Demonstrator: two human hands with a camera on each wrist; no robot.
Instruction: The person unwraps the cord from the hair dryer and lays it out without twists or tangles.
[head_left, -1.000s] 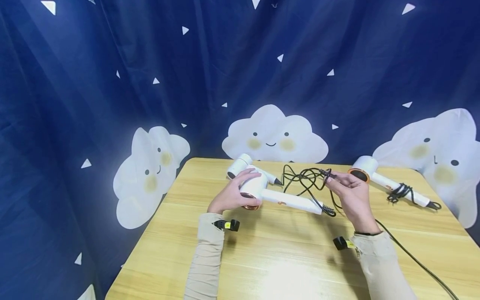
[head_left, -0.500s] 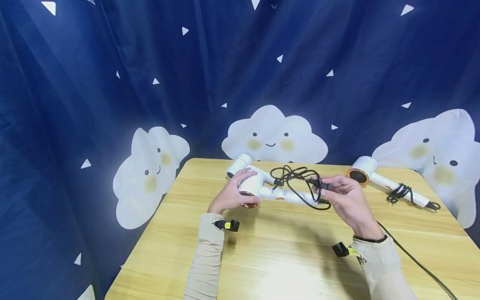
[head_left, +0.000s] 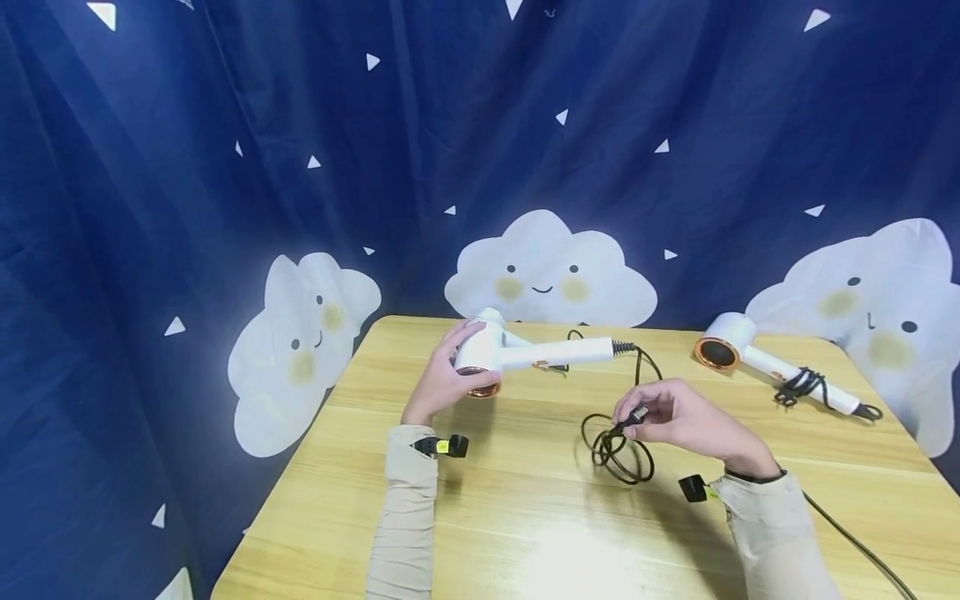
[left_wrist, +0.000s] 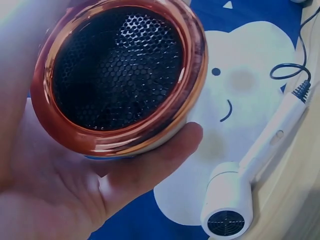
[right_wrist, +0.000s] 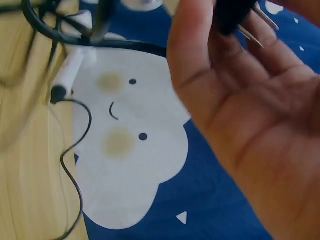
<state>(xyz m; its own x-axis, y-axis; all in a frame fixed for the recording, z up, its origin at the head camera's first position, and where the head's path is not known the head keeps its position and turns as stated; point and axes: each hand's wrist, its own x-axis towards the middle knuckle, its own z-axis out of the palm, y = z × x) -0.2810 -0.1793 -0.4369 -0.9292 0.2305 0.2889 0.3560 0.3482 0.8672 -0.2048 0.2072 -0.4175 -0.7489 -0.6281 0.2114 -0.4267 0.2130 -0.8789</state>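
My left hand (head_left: pixel 438 383) grips the round head of a white hair dryer (head_left: pixel 558 354), its copper-ringed grille (left_wrist: pixel 117 67) filling much of the left wrist view. The dryer's handle points right, and a black cord runs from its end to my right hand (head_left: pixel 701 425). There my fingers and thumb pinch the black plug (head_left: pixel 637 415), whose two metal prongs (right_wrist: pixel 255 35) show in the right wrist view. Loose loops of the cord (head_left: pixel 626 477) hang below the plug, over the table. A second white hair dryer (left_wrist: pixel 230 195) lies just behind the held one, partly hidden by it in the head view.
At the table's back right lies a third white hair dryer (head_left: pixel 776 365) with its black cord (head_left: pixel 802 385) wound round the handle. Another black cable (head_left: pixel 855 542) trails toward the front right of the wooden table (head_left: pixel 525 500). Behind stands a blue curtain (head_left: pixel 420 150) with clouds.
The held dryer has shifted left and its handle end has swung up and back. My right hand has brought the plug and cord loops from over the handle down toward the table's front.
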